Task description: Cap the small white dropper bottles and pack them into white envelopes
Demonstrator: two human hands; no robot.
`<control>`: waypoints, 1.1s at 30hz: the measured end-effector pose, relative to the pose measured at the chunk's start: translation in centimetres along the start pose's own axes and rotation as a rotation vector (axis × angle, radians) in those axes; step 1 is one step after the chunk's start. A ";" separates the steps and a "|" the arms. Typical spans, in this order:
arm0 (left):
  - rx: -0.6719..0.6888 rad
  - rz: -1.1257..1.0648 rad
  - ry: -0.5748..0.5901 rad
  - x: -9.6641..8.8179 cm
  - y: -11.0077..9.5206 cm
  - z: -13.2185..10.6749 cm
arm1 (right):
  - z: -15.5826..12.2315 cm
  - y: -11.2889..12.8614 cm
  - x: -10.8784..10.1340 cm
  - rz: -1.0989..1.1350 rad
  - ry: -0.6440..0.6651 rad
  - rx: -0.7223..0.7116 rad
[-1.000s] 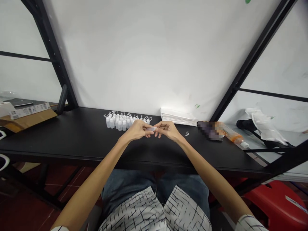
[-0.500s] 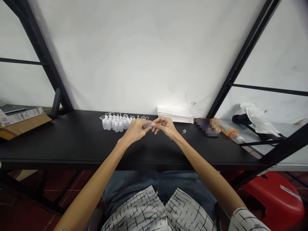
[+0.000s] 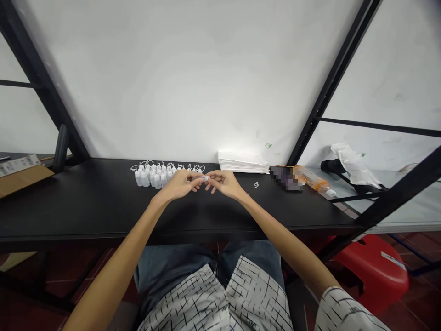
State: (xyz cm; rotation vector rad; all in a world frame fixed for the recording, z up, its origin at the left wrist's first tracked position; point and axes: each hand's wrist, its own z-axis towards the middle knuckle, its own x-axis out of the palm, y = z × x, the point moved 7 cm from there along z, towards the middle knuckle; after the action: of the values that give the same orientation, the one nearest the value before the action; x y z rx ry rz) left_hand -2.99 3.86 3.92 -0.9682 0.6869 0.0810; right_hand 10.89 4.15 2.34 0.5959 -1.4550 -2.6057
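Observation:
My left hand (image 3: 183,184) and my right hand (image 3: 225,184) meet above the table, fingertips nearly touching. Between them is a small translucent plastic dropper bottle (image 3: 206,178), mostly covered by fingers. Left thumb and fingers are closed around its body. The right thumb and fingertips pinch the other end, where a whitish cap or tip partly shows. Just left of my left hand, several similar bottles (image 3: 146,179) stand upright in a cluster, with thin white loops of cord or tubing around their tops. A small white curled piece (image 3: 256,185) lies right of my right hand.
The black table (image 3: 96,202) runs up to a white wall. At its back lies a stack of white sheets (image 3: 243,162). An orange-labelled bottle (image 3: 315,182) rests by the right frame post. A cardboard box (image 3: 25,177) is left; a red stool (image 3: 374,271) stands below right.
The camera view has swung slightly right, so everything sits further left. My right fingers now close on the end of the small bottle, and less of the bottle shows.

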 end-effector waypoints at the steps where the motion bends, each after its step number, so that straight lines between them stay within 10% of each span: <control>1: -0.008 -0.007 -0.011 -0.1 0.0 0.0 | 0.0 -0.1 0.2 0.014 0.016 0.011; 33: 0.284 0.382 -0.202 0.6 -2.4 0.1 | -0.3 -0.3 -0.7 0.314 0.036 0.135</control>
State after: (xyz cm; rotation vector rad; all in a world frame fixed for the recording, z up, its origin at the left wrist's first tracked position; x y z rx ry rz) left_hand -1.64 2.37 5.36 -0.5388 0.6680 0.4018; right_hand 11.65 4.22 2.11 0.3864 -1.5780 -2.2620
